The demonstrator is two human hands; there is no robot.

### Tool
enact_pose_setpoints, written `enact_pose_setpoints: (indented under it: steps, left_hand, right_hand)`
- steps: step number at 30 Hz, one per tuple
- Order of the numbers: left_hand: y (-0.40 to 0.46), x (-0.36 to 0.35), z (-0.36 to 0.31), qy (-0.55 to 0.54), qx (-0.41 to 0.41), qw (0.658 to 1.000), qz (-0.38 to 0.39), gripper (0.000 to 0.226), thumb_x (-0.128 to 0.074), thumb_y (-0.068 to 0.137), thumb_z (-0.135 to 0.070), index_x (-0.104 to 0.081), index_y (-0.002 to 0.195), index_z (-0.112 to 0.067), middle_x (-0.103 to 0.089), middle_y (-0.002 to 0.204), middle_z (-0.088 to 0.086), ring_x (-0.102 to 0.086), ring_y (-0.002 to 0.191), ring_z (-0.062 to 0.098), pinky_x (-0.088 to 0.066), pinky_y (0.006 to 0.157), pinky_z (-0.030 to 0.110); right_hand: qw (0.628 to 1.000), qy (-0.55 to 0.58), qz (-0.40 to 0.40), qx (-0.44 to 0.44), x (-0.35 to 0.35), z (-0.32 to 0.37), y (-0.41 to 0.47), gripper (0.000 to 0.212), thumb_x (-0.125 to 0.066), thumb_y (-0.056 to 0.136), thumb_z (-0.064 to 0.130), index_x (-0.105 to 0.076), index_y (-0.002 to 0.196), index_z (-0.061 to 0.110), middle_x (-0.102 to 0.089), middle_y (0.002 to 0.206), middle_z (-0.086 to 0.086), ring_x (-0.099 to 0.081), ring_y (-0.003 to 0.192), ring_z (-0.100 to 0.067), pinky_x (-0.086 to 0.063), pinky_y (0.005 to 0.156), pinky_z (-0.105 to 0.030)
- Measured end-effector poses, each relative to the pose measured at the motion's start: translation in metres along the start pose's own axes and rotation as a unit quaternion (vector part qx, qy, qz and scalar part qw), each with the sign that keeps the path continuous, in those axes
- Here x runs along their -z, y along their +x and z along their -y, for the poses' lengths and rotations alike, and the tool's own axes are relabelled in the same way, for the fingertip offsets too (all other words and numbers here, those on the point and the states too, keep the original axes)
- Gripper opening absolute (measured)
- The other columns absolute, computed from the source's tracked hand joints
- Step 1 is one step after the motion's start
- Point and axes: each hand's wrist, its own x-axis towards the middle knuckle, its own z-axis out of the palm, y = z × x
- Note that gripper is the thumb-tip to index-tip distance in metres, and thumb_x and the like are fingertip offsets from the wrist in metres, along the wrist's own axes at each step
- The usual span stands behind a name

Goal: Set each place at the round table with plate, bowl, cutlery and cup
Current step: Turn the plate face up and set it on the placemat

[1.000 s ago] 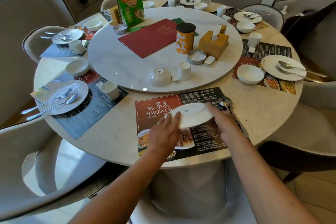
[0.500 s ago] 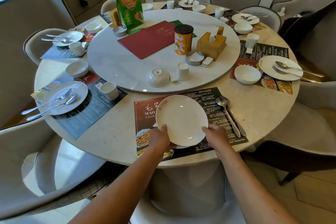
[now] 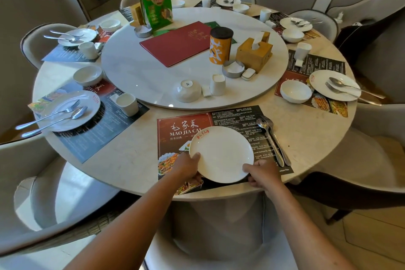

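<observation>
Both hands are gripping a round white plate (image 3: 221, 154) face up, a small red stamp near its far rim (too small to read). The left hand (image 3: 186, 165) is clasping the near-left edge with its thumb on top; the right hand (image 3: 264, 174) is holding the near-right edge. The plate is sitting over the placemat (image 3: 186, 125) at the near edge of the desk (image 3: 135, 160), which is reading "MAO JIA CAI" under Chinese characters. A spoon and fork (image 3: 270, 138) are lying just right of the plate. On the turntable (image 3: 135, 76) an upturned bowl (image 3: 188, 91) and upturned cup (image 3: 218, 84) are standing side by side. A metal dish (image 3: 233, 69) is holding something white, and a wooden box (image 3: 255, 53) is holding tissues.
</observation>
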Motion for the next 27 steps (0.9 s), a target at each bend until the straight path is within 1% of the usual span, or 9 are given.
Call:
enact_pose_setpoints:
  steps: [2, 4, 6, 9, 11, 12, 15, 21, 27]
  left_hand:
    - [0.006, -0.001, -0.003, 0.072, -0.038, 0.996, -0.028, 0.047, -0.046, 0.105, -0.038, -0.046, 0.139, -0.004, -0.068, 0.105, 0.014, -0.072, 0.076, 0.022, -0.064, 0.071, 0.039]
    - [0.009, 0.000, -0.007, 0.118, -0.075, 0.989, -0.045, 0.047, -0.051, 0.104, -0.034, -0.043, 0.144, -0.009, -0.064, 0.122, 0.013, -0.069, 0.098, 0.028, -0.063, 0.080, 0.044]
    - [0.008, 0.001, -0.009, 0.158, -0.098, 0.981, -0.060, 0.052, -0.055, 0.102, -0.030, -0.037, 0.148, -0.014, -0.059, 0.133, 0.011, -0.063, 0.112, 0.030, -0.061, 0.085, 0.044]
    - [0.006, 0.000, -0.008, 0.196, -0.120, 0.969, -0.089, 0.056, -0.058, 0.101, -0.026, -0.034, 0.151, -0.016, -0.058, 0.137, 0.009, -0.061, 0.117, 0.029, -0.058, 0.086, 0.039]
    - [0.003, -0.001, -0.005, 0.216, -0.142, 0.962, -0.093, 0.056, -0.055, 0.101, -0.021, -0.034, 0.152, -0.018, -0.060, 0.136, 0.009, -0.062, 0.114, 0.026, -0.055, 0.081, 0.032]
    - [0.003, -0.001, -0.004, 0.224, -0.152, 0.958, -0.092, 0.056, -0.054, 0.100, -0.018, -0.035, 0.153, -0.019, -0.061, 0.134, 0.008, -0.062, 0.111, 0.025, -0.053, 0.078, 0.029]
    - [0.005, 0.001, -0.002, 0.230, -0.165, 0.955, -0.086, 0.059, -0.049, 0.098, -0.012, -0.035, 0.154, -0.023, -0.063, 0.132, 0.006, -0.063, 0.101, 0.021, -0.058, 0.076, 0.031]
    - [0.000, 0.004, -0.005, 0.241, -0.170, 0.951, -0.088, 0.071, -0.050, 0.093, -0.006, -0.028, 0.157, -0.030, -0.058, 0.142, 0.004, -0.062, 0.116, 0.027, -0.061, 0.085, 0.044]
    - [0.000, 0.001, -0.001, 0.242, -0.163, 0.951, -0.103, 0.072, -0.051, 0.095, -0.006, -0.027, 0.157, -0.032, -0.056, 0.144, 0.002, -0.064, 0.113, 0.025, -0.062, 0.081, 0.039]
  right_hand:
    - [0.999, -0.016, 0.026, -0.016, 0.005, -0.002, 0.002, 0.015, -0.076, 0.075, 0.014, -0.062, 0.075, 0.008, -0.067, 0.066, -0.010, -0.064, 0.055, -0.020, -0.055, 0.054, -0.029]
    - [0.998, -0.047, 0.043, -0.018, 0.008, -0.001, 0.003, 0.015, -0.074, 0.077, 0.018, -0.064, 0.077, 0.008, -0.067, 0.066, -0.010, -0.064, 0.055, -0.020, -0.056, 0.055, -0.030]
    - [0.998, -0.058, 0.007, 0.001, 0.009, 0.000, 0.006, 0.019, -0.071, 0.079, 0.026, -0.064, 0.079, 0.009, -0.069, 0.068, -0.011, -0.065, 0.057, -0.022, -0.057, 0.058, -0.035]
    - [0.995, -0.068, -0.062, 0.050, 0.008, 0.006, 0.012, 0.033, -0.066, 0.077, 0.031, -0.062, 0.108, 0.020, -0.070, 0.094, -0.005, -0.067, 0.083, -0.025, -0.061, 0.074, -0.048]
    - [0.992, -0.085, -0.050, 0.078, 0.006, 0.012, 0.012, 0.047, -0.062, 0.083, 0.023, -0.054, 0.129, 0.027, -0.065, 0.110, -0.002, -0.063, 0.100, -0.026, -0.059, 0.081, -0.045]
    - [0.991, -0.094, -0.039, 0.092, 0.005, 0.015, 0.010, 0.048, -0.061, 0.085, 0.017, -0.053, 0.131, 0.028, -0.064, 0.112, -0.002, -0.061, 0.102, -0.025, -0.056, 0.080, -0.040]
    - [0.988, -0.116, -0.030, 0.099, 0.004, 0.012, 0.009, 0.045, -0.061, 0.084, 0.011, -0.057, 0.127, 0.026, -0.061, 0.109, 0.001, -0.057, 0.099, -0.022, -0.046, 0.074, -0.031]
    - [0.987, -0.119, -0.045, 0.096, 0.003, 0.000, 0.004, 0.037, -0.066, 0.083, 0.019, -0.059, 0.119, 0.022, -0.062, 0.114, -0.001, -0.059, 0.101, -0.024, -0.050, 0.072, -0.032]
    - [0.984, -0.130, -0.055, 0.107, 0.003, -0.001, 0.006, 0.037, -0.066, 0.084, 0.017, -0.061, 0.121, 0.020, -0.063, 0.117, -0.002, -0.057, 0.099, -0.021, -0.050, 0.074, -0.032]
